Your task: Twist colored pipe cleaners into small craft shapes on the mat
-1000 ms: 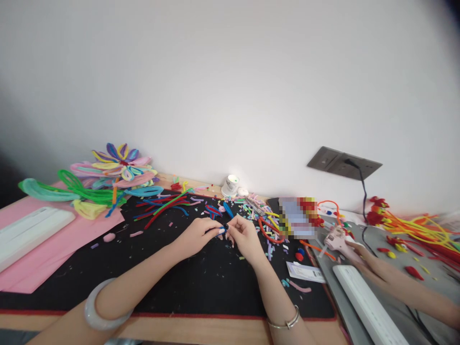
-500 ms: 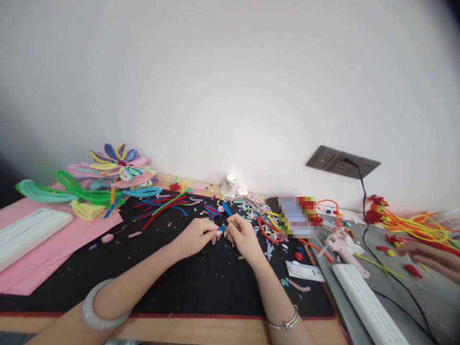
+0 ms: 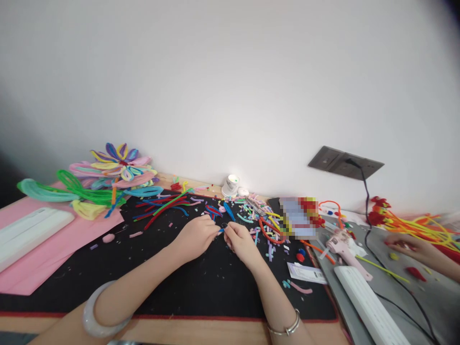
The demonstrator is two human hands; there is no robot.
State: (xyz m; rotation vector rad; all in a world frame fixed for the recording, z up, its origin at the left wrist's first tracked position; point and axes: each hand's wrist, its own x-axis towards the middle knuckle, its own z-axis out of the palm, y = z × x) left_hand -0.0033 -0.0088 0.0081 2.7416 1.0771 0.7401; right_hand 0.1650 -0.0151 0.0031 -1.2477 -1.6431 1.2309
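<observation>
Over the black mat (image 3: 151, 282), my left hand (image 3: 196, 238) and my right hand (image 3: 241, 243) meet, fingertips almost touching. Between them shows a short bit of blue pipe cleaner (image 3: 222, 230), pinched from both sides; the fingers hide most of it. Just beyond my fingers lie a blue pipe cleaner loop (image 3: 229, 212) and a red-and-blue looped piece (image 3: 212, 211). To their left is a loose bunch of red, blue and green pipe cleaners (image 3: 163, 206).
Cut scraps (image 3: 251, 206) litter the mat behind my right hand. A paper cup (image 3: 230, 186) stands by the wall. Left are a large pipe cleaner flower (image 3: 122, 165) and a white case (image 3: 34, 235). Right are a pink glue gun (image 3: 345, 249), a cable and another person's hand (image 3: 413, 249).
My fingers have curled in more around the blue pipe cleaner, with the left hand turned further over. The other person's hand has shifted left, fingers now bent together. The view has shifted slightly.
</observation>
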